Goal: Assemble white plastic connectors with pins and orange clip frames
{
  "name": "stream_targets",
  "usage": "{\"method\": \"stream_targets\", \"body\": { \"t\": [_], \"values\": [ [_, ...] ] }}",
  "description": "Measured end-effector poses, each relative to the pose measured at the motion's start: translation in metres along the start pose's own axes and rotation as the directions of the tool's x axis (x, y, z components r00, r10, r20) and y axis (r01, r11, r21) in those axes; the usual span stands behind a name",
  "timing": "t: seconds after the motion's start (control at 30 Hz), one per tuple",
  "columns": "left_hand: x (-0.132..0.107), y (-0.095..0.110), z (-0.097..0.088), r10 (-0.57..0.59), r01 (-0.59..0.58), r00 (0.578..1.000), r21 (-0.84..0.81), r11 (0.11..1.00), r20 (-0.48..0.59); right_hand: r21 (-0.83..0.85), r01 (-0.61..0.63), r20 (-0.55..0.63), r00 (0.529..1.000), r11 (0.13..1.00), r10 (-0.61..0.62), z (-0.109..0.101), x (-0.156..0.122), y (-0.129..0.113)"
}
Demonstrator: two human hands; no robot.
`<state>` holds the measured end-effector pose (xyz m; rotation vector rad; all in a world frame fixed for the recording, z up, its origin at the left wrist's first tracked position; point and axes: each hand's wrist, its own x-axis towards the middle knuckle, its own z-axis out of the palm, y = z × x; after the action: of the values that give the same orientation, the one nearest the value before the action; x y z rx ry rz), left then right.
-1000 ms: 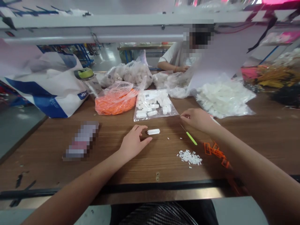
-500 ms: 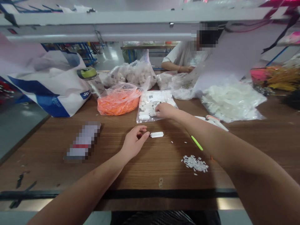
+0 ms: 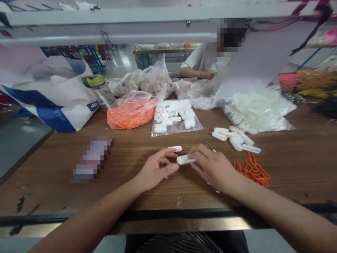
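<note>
Both forearms are angled inward from the lower corners, and the hands are held close together above the counter (image 3: 147, 202). In the right hand (image 3: 210, 168), a white casing (image 3: 184, 160) is gripped by its right end between bent fingers and thumb, its free end being pointed toward the opposite palm. The back of this hand is turned upward. The left hand (image 3: 156, 169) is held moderately wide, fingers curved and thumb extended; the casing's free end is placed at the gap between its fingertips, but whether contact is made cannot be told. A second casing (image 3: 176, 148) is seen just beyond the left fingertips. Farther back, a clear bag (image 3: 172, 131) of white pieces is laid flat. To the right, assembled casings (image 3: 236, 142) are grouped behind a loose pile of orange frames (image 3: 254, 171).
</note>
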<state>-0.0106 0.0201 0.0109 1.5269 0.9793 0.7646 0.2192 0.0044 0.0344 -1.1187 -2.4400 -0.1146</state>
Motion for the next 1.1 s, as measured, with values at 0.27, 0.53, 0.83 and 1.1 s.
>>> {"method": "stream_targets", "body": {
  "t": [0.27,0.53,0.83,1.1],
  "values": [
    [-0.018,-0.002,0.013,0.282,-0.29,0.957,0.31,0.905,0.072,0.368,-0.089,-0.028,0.994,0.926,0.107,0.015,-0.027,-0.026],
    [-0.019,-0.004,0.018,0.24,-0.256,0.967,0.402,0.879,0.091,0.301,-0.097,-0.006,0.995,0.949,0.104,0.019,-0.027,-0.023],
    [-0.023,-0.003,0.019,0.474,-0.435,0.88,0.465,0.771,0.039,0.155,0.059,-0.214,0.977,0.986,-0.024,0.014,-0.03,-0.023],
    [-0.025,0.001,0.012,0.659,-0.616,0.722,0.629,0.473,0.211,0.245,0.015,-0.302,0.951,0.969,0.062,0.008,-0.032,-0.026]
  ]
}}
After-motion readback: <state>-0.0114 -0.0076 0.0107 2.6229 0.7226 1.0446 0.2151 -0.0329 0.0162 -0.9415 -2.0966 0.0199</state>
